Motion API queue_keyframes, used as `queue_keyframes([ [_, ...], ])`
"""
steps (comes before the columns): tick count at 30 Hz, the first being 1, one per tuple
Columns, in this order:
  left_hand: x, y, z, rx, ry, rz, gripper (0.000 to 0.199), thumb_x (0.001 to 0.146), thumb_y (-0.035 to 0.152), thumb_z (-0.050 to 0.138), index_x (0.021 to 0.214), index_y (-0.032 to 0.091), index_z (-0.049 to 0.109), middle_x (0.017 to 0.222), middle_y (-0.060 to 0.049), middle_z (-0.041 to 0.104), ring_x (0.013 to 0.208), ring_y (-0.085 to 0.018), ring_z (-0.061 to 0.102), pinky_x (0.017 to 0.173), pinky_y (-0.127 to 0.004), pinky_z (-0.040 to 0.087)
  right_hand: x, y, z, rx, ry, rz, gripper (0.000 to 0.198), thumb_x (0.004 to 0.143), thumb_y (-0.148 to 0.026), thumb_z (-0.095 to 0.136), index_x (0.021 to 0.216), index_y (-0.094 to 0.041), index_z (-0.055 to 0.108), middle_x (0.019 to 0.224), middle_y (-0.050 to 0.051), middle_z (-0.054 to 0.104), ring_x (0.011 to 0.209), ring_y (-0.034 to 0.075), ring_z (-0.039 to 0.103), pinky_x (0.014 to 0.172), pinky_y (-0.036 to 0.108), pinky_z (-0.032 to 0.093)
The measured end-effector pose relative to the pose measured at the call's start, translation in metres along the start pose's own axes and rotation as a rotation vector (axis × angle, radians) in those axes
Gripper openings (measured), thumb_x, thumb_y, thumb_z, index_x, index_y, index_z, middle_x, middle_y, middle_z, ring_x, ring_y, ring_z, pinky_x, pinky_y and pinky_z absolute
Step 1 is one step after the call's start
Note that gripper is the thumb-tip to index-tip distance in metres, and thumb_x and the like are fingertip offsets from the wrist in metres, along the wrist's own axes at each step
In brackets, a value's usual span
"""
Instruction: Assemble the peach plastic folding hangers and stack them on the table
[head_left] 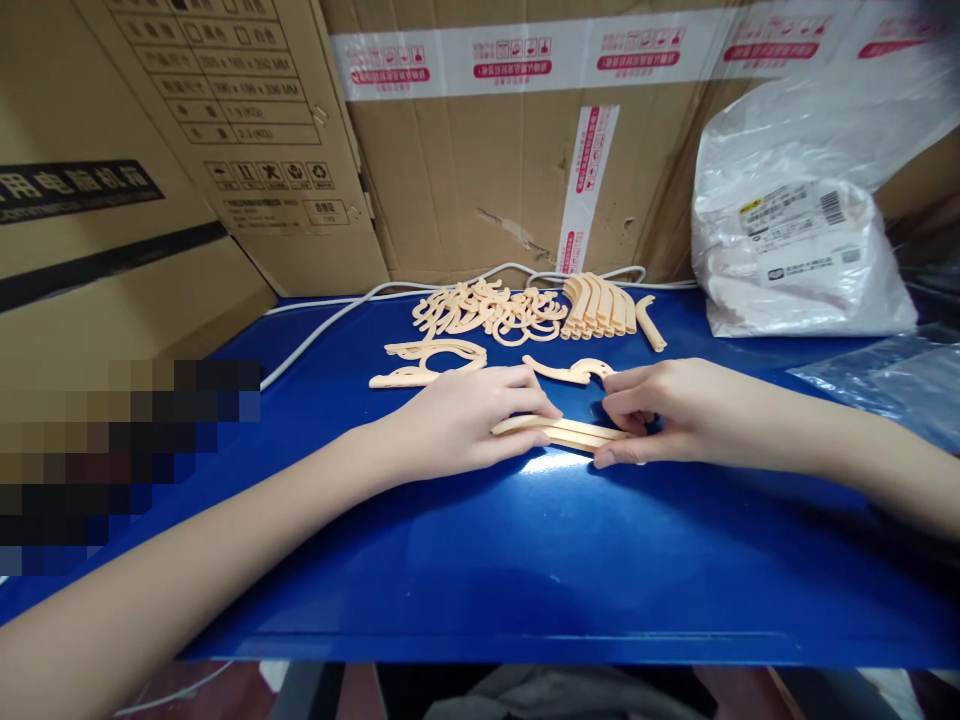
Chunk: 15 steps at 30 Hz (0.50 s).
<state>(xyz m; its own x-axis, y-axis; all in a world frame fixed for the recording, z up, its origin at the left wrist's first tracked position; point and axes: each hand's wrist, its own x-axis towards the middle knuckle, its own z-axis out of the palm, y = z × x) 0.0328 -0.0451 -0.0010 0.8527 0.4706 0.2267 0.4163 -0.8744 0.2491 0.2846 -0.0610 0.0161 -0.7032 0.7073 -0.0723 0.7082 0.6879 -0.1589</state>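
Between my two hands is a beige plastic hanger arm (577,433), long, slightly curved and grooved along its side. My left hand (480,415) pinches its left end between thumb and fingers. At the other end, my right hand (656,412) grips it, with the fingers curled and partly hiding that end. Just behind the right fingers lies a beige curved piece with a hook-like end (562,372). Beyond my left hand rests what looks like a folded hanger (435,350), partly covered by the hand.
Loose beige hooks (487,310) form a pile at the back of the blue table (525,570). Several hanger arms (598,305) stand in a row beside it, with a single arm (651,322) apart. A white cable (322,325), cardboard boxes (465,170) and a plastic bag (802,250) border the table.
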Motion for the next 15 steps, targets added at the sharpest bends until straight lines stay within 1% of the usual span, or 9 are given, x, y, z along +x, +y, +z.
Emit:
queue_keyframes([
  [3,0.0,0.0,0.002,0.041,-0.003,0.02,0.025,0.098,0.034,0.047,0.113,0.021,0.064,0.107,-0.002,0.063,0.092,-0.015,0.06,0.076,-0.026,0.041,-0.001,0.003,0.001,-0.017,-0.001,0.017,0.054,0.085,-0.068,0.05,0.06,-0.02,0.049,0.059,-0.002,0.051,0.051,0.011,0.045,0.05,0.026,0.028],
  [6,-0.001,0.001,0.003,0.105,-0.026,0.019,0.026,0.099,0.033,0.044,0.115,0.022,0.062,0.107,-0.003,0.062,0.09,-0.015,0.059,0.073,-0.026,0.041,-0.001,0.006,0.0,-0.027,0.017,0.007,0.055,0.091,-0.065,0.041,0.06,-0.02,0.051,0.06,0.0,0.054,0.054,0.013,0.048,0.053,0.027,0.031],
  [7,-0.001,0.001,0.003,0.123,-0.03,0.019,0.026,0.099,0.032,0.043,0.115,0.021,0.062,0.107,-0.003,0.062,0.09,-0.015,0.059,0.071,-0.026,0.041,-0.001,0.006,-0.001,-0.032,0.046,0.008,0.056,0.094,-0.063,0.037,0.061,-0.02,0.051,0.06,0.0,0.054,0.054,0.013,0.048,0.055,0.027,0.031],
  [9,-0.001,0.002,0.003,0.152,-0.026,0.021,0.026,0.099,0.031,0.043,0.116,0.021,0.061,0.108,-0.003,0.061,0.089,-0.015,0.059,0.068,-0.026,0.04,0.001,0.007,-0.006,-0.058,0.155,0.031,0.055,0.096,-0.059,0.033,0.064,-0.02,0.053,0.061,0.001,0.056,0.056,0.014,0.049,0.057,0.029,0.032],
  [11,-0.001,0.003,0.004,0.159,-0.021,0.022,0.026,0.099,0.031,0.043,0.116,0.021,0.061,0.108,-0.002,0.061,0.088,-0.015,0.059,0.067,-0.026,0.04,0.006,0.01,-0.013,-0.11,0.296,0.075,0.049,0.096,-0.057,0.035,0.072,-0.02,0.058,0.065,0.002,0.059,0.058,0.016,0.052,0.057,0.029,0.033],
  [12,-0.001,0.003,0.004,0.156,-0.021,0.021,0.026,0.099,0.031,0.044,0.116,0.021,0.061,0.109,-0.002,0.061,0.087,-0.014,0.059,0.066,-0.026,0.04,0.01,0.013,-0.017,-0.145,0.354,0.098,0.044,0.095,-0.055,0.038,0.079,-0.021,0.061,0.07,0.003,0.062,0.061,0.017,0.054,0.058,0.03,0.034],
  [13,-0.001,0.003,0.005,0.15,-0.023,0.019,0.026,0.099,0.031,0.044,0.115,0.021,0.061,0.109,-0.002,0.061,0.086,-0.014,0.059,0.066,-0.026,0.04,0.015,0.017,-0.022,-0.187,0.391,0.128,0.039,0.095,-0.052,0.041,0.086,-0.021,0.062,0.076,0.004,0.065,0.065,0.018,0.057,0.059,0.03,0.036],
  [15,-0.001,0.003,0.005,0.135,-0.025,0.015,0.026,0.099,0.031,0.043,0.115,0.021,0.06,0.11,-0.001,0.061,0.084,-0.013,0.059,0.065,-0.025,0.04,0.029,0.029,-0.029,-0.271,0.402,0.131,0.034,0.095,-0.046,0.041,0.1,-0.021,0.064,0.091,0.007,0.068,0.078,0.021,0.062,0.064,0.031,0.04],
])
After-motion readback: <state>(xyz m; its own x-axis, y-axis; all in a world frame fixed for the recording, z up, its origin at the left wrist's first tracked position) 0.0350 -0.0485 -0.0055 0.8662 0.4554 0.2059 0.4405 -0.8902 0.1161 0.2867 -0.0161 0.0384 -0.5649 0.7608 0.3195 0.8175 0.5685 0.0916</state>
